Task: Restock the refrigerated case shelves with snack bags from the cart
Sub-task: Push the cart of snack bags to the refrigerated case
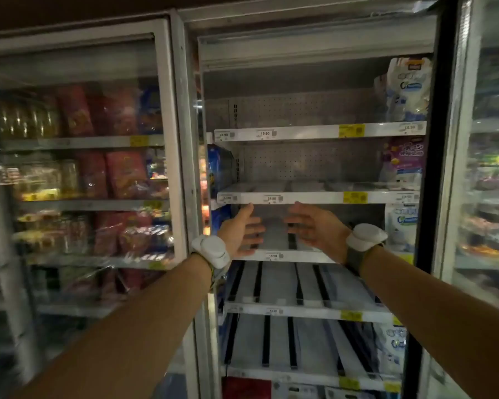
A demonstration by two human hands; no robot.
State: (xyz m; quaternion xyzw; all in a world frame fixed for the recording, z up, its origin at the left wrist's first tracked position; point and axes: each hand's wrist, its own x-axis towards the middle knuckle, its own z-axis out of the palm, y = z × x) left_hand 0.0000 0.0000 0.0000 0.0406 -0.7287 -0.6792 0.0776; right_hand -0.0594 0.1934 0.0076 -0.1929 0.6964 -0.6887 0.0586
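Dim refrigerated case shelves [306,283] stand mostly bare; left hand [239,234] and right hand [317,228] are held apart, fingers relaxed, nothing gripped; snack bags [406,90] sit at right shelf edges; bags could be toppled.

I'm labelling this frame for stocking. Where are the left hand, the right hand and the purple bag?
left hand [239,231], head view, on the palm.
right hand [317,228], head view, on the palm.
purple bag [406,159], head view, on its front face, second shelf, right end.
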